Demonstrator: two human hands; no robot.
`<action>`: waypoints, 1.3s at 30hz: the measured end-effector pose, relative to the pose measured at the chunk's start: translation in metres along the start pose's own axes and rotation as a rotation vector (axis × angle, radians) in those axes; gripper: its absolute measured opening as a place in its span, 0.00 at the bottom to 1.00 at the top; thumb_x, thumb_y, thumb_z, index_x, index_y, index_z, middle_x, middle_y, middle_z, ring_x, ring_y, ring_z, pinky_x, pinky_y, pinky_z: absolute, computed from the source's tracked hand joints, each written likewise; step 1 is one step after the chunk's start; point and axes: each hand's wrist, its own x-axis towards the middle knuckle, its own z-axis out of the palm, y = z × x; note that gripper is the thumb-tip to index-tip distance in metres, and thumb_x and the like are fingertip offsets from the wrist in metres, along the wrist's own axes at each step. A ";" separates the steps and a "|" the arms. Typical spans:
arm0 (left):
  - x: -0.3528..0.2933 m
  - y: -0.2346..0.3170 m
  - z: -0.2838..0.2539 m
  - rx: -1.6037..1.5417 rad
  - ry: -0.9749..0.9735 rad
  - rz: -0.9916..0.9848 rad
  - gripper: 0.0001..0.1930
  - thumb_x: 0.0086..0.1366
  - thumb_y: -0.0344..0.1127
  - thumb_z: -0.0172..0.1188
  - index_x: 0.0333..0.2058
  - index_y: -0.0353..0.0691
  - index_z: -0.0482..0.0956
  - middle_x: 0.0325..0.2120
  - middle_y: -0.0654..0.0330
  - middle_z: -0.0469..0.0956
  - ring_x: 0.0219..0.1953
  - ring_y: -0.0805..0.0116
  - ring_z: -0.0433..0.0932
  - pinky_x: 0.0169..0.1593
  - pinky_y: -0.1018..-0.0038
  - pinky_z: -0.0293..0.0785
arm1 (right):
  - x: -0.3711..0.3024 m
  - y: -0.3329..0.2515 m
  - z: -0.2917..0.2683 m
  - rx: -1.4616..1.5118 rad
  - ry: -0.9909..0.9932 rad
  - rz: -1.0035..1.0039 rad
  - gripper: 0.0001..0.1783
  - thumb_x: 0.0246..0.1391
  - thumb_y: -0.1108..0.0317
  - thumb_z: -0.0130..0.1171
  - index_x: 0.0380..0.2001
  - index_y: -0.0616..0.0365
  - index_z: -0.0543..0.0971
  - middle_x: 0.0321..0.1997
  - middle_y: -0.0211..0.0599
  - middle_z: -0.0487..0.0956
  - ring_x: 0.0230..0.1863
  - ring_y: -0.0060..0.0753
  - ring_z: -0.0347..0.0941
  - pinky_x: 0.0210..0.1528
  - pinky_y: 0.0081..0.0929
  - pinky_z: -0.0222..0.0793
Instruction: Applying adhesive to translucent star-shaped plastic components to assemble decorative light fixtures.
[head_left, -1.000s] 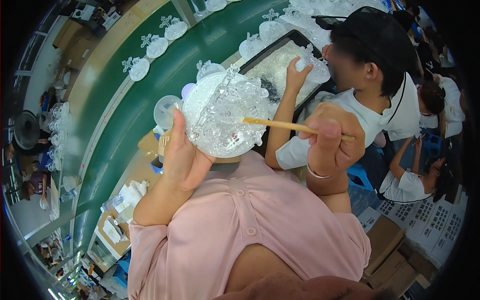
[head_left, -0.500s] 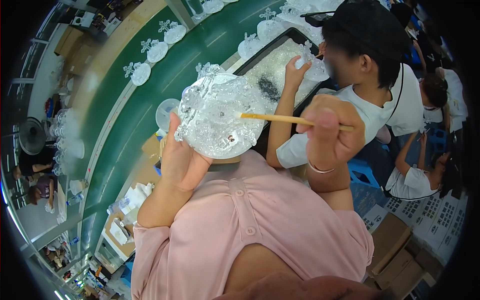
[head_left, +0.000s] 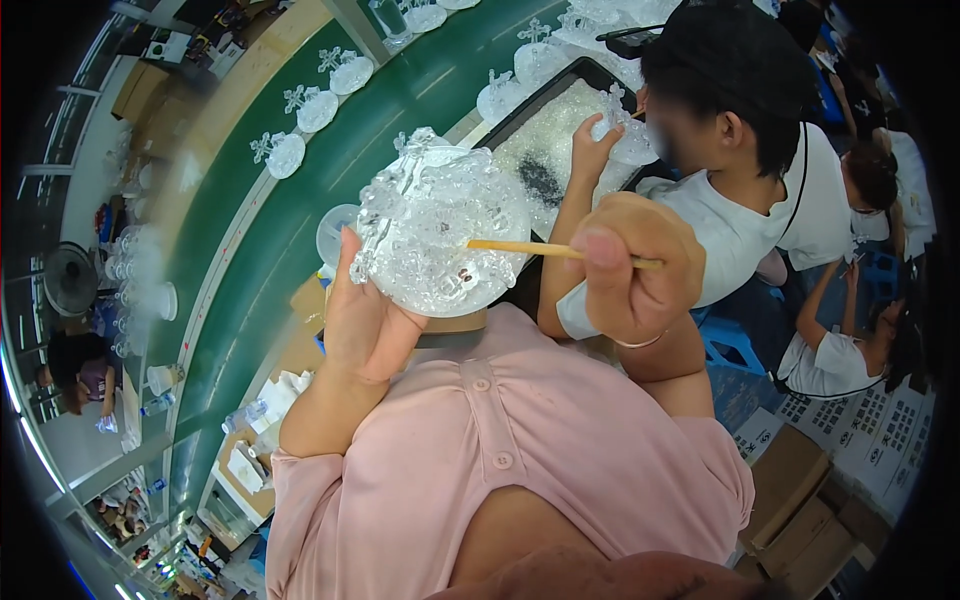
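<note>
My left hand [head_left: 368, 325] holds up a clear plastic ornament [head_left: 440, 225] with a round white base and a bumpy, glassy surface. Its fingers go behind the base, while the thumb rests along the left rim. In my right hand [head_left: 640, 265] is a thin paintbrush [head_left: 530, 247] with a yellow wooden handle, pinched between thumb and fingers. The brush tip meets or hovers just over the middle of the ornament; contact is hard to make out. A small brown spot shows low on the ornament.
A black tray [head_left: 565, 150] of clear glittery grains lies beyond the ornament. To the right a co-worker in a black cap [head_left: 740, 70] handles a similar clear piece [head_left: 632, 140]. A green conveyor belt [head_left: 235, 240] carries several snowflake-topped ornaments [head_left: 285, 155]. A clear cup [head_left: 335, 232] stands behind my left hand.
My right hand has moved left and slightly down with the paintbrush, and its tip has shifted a little lower left on the ornament. My left hand stays nearly still.
</note>
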 end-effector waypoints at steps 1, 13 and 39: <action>0.000 0.001 0.000 0.007 0.015 0.000 0.30 0.65 0.55 0.34 0.58 0.41 0.54 0.57 0.56 0.58 0.59 0.57 0.58 0.59 0.58 0.57 | -0.001 0.000 -0.002 0.039 0.010 0.048 0.06 0.53 0.75 0.46 0.24 0.64 0.69 0.13 0.33 0.70 0.14 0.25 0.64 0.18 0.19 0.58; 0.002 0.003 -0.003 0.001 0.050 0.021 0.27 0.66 0.52 0.34 0.58 0.42 0.54 0.58 0.56 0.57 0.59 0.56 0.57 0.59 0.55 0.56 | -0.001 0.000 0.001 0.107 0.037 0.108 0.08 0.54 0.72 0.48 0.24 0.64 0.70 0.16 0.35 0.71 0.15 0.26 0.64 0.18 0.20 0.58; 0.002 0.004 -0.001 -0.023 0.038 0.040 0.28 0.66 0.53 0.34 0.59 0.43 0.54 0.58 0.57 0.57 0.59 0.57 0.57 0.58 0.55 0.57 | 0.002 -0.002 0.002 0.105 0.016 0.027 0.08 0.54 0.71 0.48 0.22 0.60 0.69 0.15 0.33 0.71 0.15 0.30 0.67 0.20 0.23 0.63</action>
